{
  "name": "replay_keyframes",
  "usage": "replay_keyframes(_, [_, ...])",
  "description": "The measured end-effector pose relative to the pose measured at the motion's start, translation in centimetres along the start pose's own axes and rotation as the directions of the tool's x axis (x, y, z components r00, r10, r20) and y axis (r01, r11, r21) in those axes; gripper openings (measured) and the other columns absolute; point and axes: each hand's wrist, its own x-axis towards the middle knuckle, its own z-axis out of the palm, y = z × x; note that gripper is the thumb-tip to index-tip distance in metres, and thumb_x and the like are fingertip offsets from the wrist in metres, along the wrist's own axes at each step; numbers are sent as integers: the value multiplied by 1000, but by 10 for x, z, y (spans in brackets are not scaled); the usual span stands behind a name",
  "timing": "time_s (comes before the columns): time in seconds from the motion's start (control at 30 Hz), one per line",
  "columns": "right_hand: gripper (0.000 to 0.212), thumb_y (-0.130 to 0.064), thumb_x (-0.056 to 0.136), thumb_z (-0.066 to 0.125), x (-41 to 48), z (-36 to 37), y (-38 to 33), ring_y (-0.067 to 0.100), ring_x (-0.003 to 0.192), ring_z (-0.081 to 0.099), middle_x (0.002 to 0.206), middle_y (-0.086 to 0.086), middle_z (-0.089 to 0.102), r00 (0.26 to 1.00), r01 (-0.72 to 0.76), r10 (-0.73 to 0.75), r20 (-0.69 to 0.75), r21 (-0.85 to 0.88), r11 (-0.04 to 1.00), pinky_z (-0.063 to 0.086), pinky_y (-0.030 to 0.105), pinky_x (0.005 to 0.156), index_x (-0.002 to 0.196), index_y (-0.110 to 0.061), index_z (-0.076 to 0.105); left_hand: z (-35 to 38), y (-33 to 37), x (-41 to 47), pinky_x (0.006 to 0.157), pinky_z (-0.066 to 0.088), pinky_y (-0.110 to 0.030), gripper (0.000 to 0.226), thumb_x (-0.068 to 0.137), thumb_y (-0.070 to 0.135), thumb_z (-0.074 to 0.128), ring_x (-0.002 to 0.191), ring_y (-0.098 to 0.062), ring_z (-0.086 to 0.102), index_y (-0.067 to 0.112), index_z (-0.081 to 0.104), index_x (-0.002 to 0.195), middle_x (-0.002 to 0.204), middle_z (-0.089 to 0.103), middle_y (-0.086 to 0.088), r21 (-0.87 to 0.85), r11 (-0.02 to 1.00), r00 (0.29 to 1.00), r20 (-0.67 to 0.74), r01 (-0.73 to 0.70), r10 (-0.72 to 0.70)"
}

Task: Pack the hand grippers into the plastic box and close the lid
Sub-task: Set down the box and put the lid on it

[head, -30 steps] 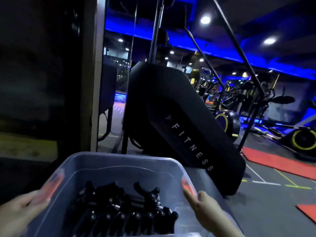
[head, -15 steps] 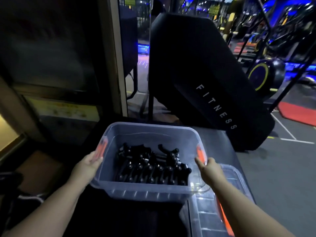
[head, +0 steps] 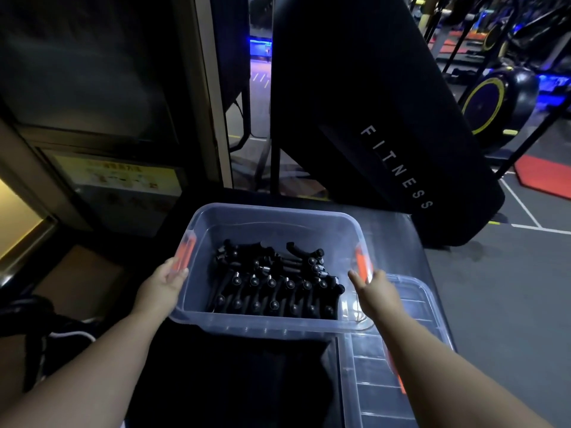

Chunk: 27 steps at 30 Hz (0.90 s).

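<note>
The clear plastic box point(head: 278, 217) with orange side latches sits on a dark table top. Several black hand grippers point(head: 272, 285) lie packed in rows on its floor. My left hand point(head: 160, 288) rests against the box's left wall, fingertips by the left orange latch point(head: 185, 254). My right hand point(head: 375, 293) is at the box's right side with fingers stretched out, just below the right orange latch point(head: 360, 262) and slightly blurred. The clear lid point(head: 374, 375) lies flat on the table to the right of the box, partly under my right forearm.
A black cloth-like mass point(head: 241, 381) fills the space in front of the box. A large black machine marked FITNESS point(head: 386, 125) leans behind the table point(head: 398, 242). A glass door frame point(head: 213, 103) stands at the left; gym floor and exercise bikes at the right.
The view has tilted down and the box has come lower, onto the table. My right hand's fingers have straightened beside the right latch; my left hand stays on the left wall.
</note>
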Motion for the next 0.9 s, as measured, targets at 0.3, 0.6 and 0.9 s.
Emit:
replay_keyframes(0.3, [52, -61, 89, 46, -4, -2, -2, 28, 81, 54, 88, 6, 58, 999, -27, 28, 17, -79, 997, 38, 36, 66, 107, -12, 43, -1, 5, -4, 93, 39, -41, 48, 96, 32, 51, 117, -37, 49, 19, 44, 141, 137, 43, -16, 157, 988, 998, -55, -6, 15])
replay_keyframes(0.6, [64, -67, 90, 36, -14, -15, 12, 26, 87, 53, 95, 2, 57, 999, -45, 45, 4, -35, 998, 36, 36, 73, 132, -18, 35, 48, 65, -44, 109, 22, -45, 68, 90, 43, 56, 134, -35, 23, 13, 32, 146, 151, 25, -12, 423, 886, 951, -144, -190, 273])
replay_keyframes(0.9, [65, -63, 91, 38, -13, -51, 70, 31, 119, 53, 135, 9, 53, 990, -133, 132, -57, -13, 991, 39, 40, 88, 137, -18, 36, 189, 149, -146, 102, 21, -26, 92, 67, 68, 29, 123, -31, 40, 9, 52, 133, 130, 49, -15, 51, 845, 810, 323, -532, 490])
